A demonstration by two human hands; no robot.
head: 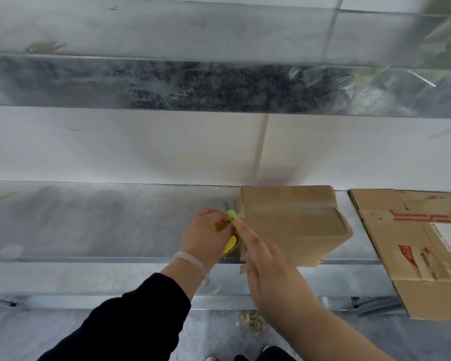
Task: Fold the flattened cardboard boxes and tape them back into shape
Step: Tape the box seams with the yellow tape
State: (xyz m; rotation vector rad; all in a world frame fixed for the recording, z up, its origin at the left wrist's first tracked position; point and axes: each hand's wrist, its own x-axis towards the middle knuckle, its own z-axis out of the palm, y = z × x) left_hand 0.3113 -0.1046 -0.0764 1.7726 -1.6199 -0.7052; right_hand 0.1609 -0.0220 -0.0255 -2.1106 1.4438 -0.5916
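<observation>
Folded box (292,222) on the shelf (102,220), centre-right: left end apparently being taped.
Left hand (206,235) curls round the tape roll (231,245); right hand (268,264) holds fingers (241,227) straight at that end. Advised: keep tape taut, smooth it flat.

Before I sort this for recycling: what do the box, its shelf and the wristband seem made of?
Box: brown cardboard, matte, creased edges. Shelf: likely galvanized steel, dull grey, mottled sheen. Wristband: perhaps silicone or plastic, pale, translucent, smooth.
</observation>
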